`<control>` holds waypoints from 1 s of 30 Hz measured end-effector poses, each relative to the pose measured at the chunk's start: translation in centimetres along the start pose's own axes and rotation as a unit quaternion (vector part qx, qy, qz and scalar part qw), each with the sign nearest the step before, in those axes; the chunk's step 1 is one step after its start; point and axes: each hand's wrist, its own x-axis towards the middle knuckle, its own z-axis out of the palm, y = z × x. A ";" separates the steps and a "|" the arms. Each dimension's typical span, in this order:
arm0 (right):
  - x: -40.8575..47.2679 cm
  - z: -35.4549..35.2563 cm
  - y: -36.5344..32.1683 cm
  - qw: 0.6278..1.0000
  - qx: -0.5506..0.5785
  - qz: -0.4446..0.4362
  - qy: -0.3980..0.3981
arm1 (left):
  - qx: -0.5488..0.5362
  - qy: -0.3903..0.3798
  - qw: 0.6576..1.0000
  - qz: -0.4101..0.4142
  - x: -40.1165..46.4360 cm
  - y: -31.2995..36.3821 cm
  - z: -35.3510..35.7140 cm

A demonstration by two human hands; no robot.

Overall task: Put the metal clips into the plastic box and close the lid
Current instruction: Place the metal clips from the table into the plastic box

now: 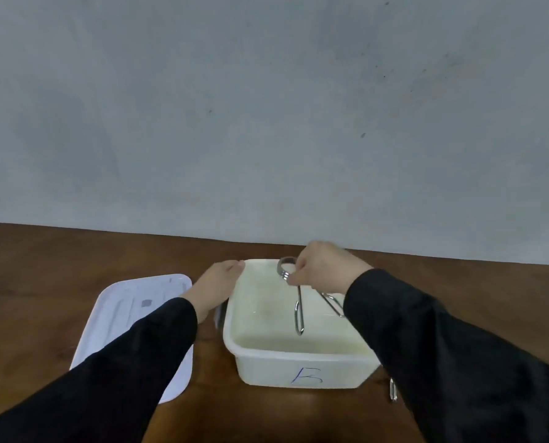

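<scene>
Open white plastic box (298, 366); metal clip (298, 310) dangling inside; lid (132, 314) beside.

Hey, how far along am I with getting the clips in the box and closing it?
Done: nothing visibly settled in the box. In hand: your right hand holds a metal clip over it while your left hand steadies the rim. Left: another clip lies on the table; the lid lies off, left of the box.

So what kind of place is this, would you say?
Hard to say; probably a plain workroom or test setup: a bare grey wall, a dark wooden table, and just a plastic box with its lid.
</scene>
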 end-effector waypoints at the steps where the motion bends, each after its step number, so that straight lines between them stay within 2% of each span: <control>1: 1.1 2.4 -1.4 1.000 -0.016 -0.004 -0.023 | -0.045 -0.005 0.999 -0.013 -0.1 -0.2 0.3; 3: 3.0 6.7 -3.1 0.998 -0.026 -0.004 -0.054 | -0.130 -0.006 0.990 -0.043 -0.2 -0.6 0.7; 5: 4.3 9.7 -4.2 0.996 -0.024 0.013 -0.082 | -0.167 -0.017 0.984 -0.056 -0.2 -0.7 0.9; 7: 5.1 11.2 -4.8 0.993 -0.043 0.037 -0.106 | -0.154 -0.021 0.986 -0.054 -0.2 -0.7 1.0; 11: 5.9 11.7 -5.1 0.990 -0.086 0.055 -0.101 | -0.150 -0.026 0.987 -0.046 0.1 -0.9 1.1; 13: 6.1 11.8 -4.9 0.989 -0.071 0.070 -0.114 | -0.146 -0.025 0.988 -0.043 0.2 -1.0 1.2; 17: 5.9 11.8 -4.3 0.992 -0.032 0.034 -0.115 | -0.159 -0.008 0.986 -0.043 0.4 -1.0 1.3; 18: 5.9 11.4 -4.2 0.994 0.006 0.048 -0.097 | -0.165 -0.002 0.985 -0.042 0.4 -1.0 1.4; 20: 5.2 9.3 -3.1 0.999 0.027 0.022 0.018 | -0.173 0.008 0.984 -0.037 0.4 -0.9 1.4; 22: 4.0 5.9 -1.0 0.987 0.046 -0.007 0.155 | -0.176 0.011 0.984 -0.033 0.1 -0.8 1.2; 24: 3.1 2.4 2.8 0.959 0.082 0.026 0.269 | -0.175 0.006 0.984 -0.032 0.1 -0.9 1.2; 26: 2.1 0.0 8.2 0.940 0.115 0.093 0.307 | -0.186 0.007 0.982 -0.028 0.0 -1.1 1.3; 28: 1.1 -0.5 14.5 0.949 0.079 0.194 0.234 | -0.192 0.007 0.981 -0.023 0.1 -1.2 1.4; 30: -0.1 1.0 19.8 0.954 0.012 0.283 0.097 | -0.174 0.008 0.984 -0.025 0.1 -1.1 1.6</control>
